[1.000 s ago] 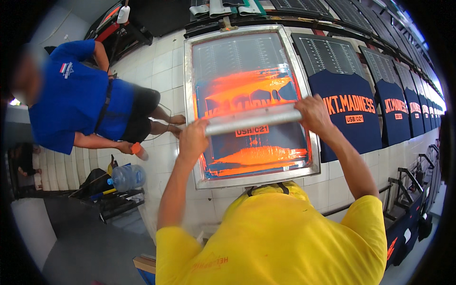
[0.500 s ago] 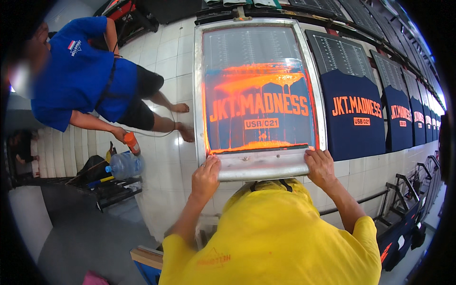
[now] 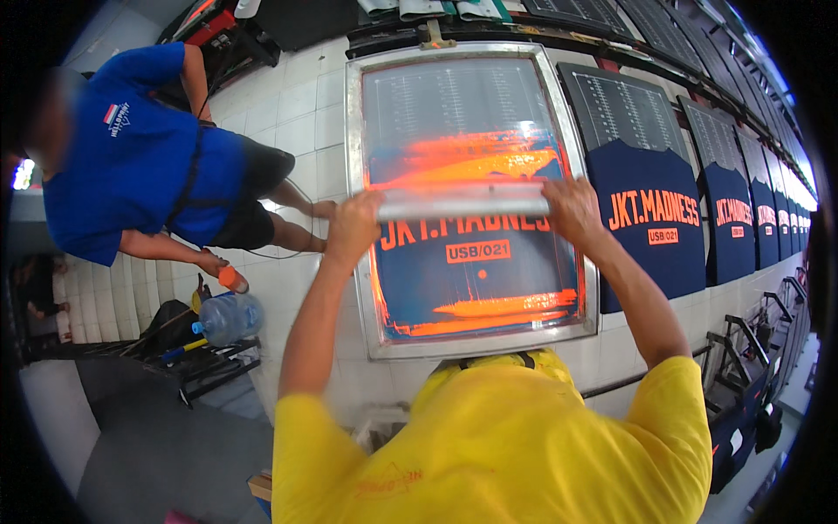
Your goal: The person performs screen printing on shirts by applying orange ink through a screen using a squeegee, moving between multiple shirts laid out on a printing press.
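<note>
My left hand [image 3: 353, 229] and my right hand [image 3: 572, 214] are closed round the two ends of a long metal-coloured squeegee [image 3: 463, 202]. It lies across the middle of a screen-printing frame [image 3: 480, 347] and hides part of the top row of orange lettering. Just beyond it, bright orange ink [image 3: 502, 164] is smeared over the mesh. Another streak of ink [image 3: 515, 306] lies near the closest rail. Through the mesh shows dark navy fabric [image 3: 406, 293] with orange lettering; the squeegee's blade edge is hidden.
To the right, dark navy shirts [image 3: 650, 218] with orange prints lie on a row of boards. A person in a blue shirt [image 3: 148, 148] stands at left, holding an orange container [image 3: 233, 279]. Below that sits a large clear water bottle [image 3: 231, 319]. Metal racks [image 3: 751, 349] stand at lower right.
Both hands have pushed the squeegee from the near rail to the middle of the screen. A streak of orange ink shows near that rail. The other person has shifted slightly left in view.
</note>
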The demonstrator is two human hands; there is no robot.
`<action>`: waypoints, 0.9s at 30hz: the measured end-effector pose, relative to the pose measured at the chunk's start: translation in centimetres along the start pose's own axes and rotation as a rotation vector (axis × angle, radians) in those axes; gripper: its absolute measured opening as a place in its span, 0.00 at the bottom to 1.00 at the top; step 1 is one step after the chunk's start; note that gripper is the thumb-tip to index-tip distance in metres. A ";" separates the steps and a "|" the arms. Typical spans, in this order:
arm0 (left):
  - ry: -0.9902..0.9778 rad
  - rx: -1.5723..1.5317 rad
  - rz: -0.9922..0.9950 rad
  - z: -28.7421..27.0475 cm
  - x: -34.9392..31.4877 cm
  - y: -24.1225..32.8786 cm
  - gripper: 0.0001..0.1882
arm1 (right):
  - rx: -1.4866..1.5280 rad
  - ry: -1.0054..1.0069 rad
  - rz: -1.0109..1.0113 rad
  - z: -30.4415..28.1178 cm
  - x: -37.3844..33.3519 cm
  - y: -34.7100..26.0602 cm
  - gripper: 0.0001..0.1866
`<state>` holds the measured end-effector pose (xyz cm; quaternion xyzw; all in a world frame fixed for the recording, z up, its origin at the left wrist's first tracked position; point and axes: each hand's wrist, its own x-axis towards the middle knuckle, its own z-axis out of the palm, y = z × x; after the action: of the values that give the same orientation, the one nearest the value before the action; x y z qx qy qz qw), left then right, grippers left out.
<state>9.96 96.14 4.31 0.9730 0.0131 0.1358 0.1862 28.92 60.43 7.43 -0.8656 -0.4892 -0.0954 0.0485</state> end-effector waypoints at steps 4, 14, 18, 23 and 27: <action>-0.051 0.026 -0.065 -0.1 3.0 -1.3 0.18 | -0.006 -0.030 -0.020 -0.2 3.7 2.2 0.03; -0.066 0.012 -0.140 -3.0 -5.3 6.6 0.18 | 0.065 -0.010 0.008 -4.7 -5.0 -1.6 0.17; -0.065 -0.046 -0.144 -2.7 -12.5 11.5 0.21 | 0.137 0.036 0.009 -6.3 -13.1 -5.0 0.19; -0.005 -0.025 -0.112 -1.1 -16.2 13.3 0.20 | 0.147 -0.063 0.045 -7.3 -16.4 -7.4 0.18; 0.022 0.024 -0.073 -0.5 -15.2 12.4 0.17 | 0.139 -0.021 0.018 -5.6 -16.1 -6.6 0.18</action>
<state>-5.08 83.62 5.39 0.9724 0.0520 0.1397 0.1793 14.53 49.32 9.44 -0.8654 -0.4873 -0.0516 0.1044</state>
